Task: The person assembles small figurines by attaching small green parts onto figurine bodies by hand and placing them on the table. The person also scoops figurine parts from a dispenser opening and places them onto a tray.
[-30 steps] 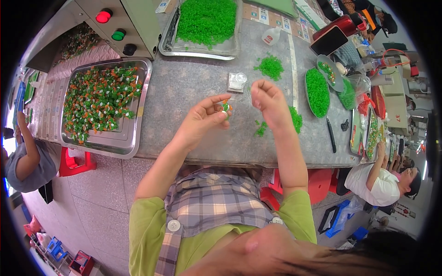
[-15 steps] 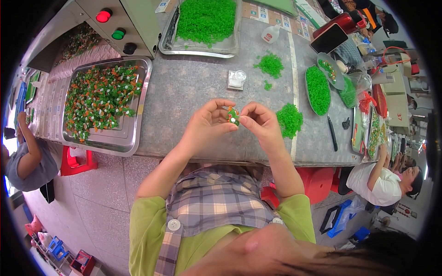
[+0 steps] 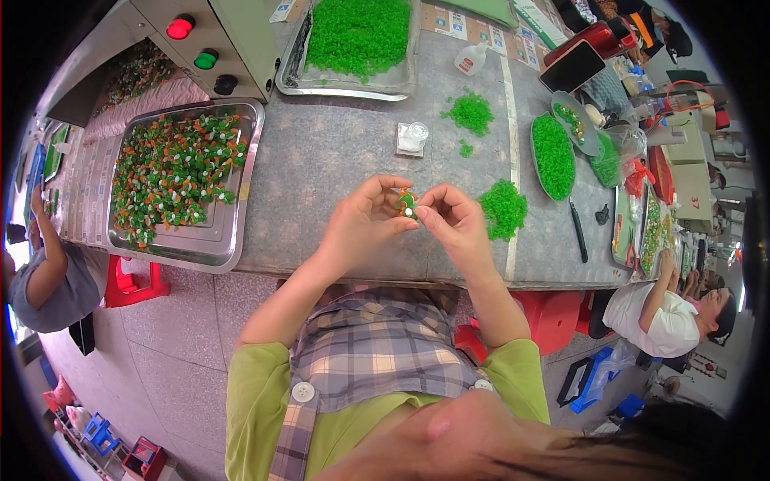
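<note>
Between my two hands is a small green figurine (image 3: 407, 204) with orange and white parts, held up over the near part of the table. My left hand (image 3: 361, 218) is closed on it, thumb below and fingers above. The fingertips of my right hand (image 3: 455, 220) are pinched at its right side; whether they grip the figurine or some tiny piece against it is too small to tell. Just beyond my hands lies a small white square block with a clear round dish (image 3: 412, 138). A pile of small green pieces (image 3: 504, 210) lies right of my right hand.
At left, a metal tray (image 3: 250, 172) holds many similar figurines beside a grey machine (image 3: 228, 48). Another tray (image 3: 353, 90) of green pieces stands at the back. Rightward are an oval dish (image 3: 553, 158), a black pen-like tool (image 3: 579, 232), a white bottle (image 3: 471, 59) and co-workers.
My hands stay in nearly the same place. The figurine has shifted very slightly between my fingers.
</note>
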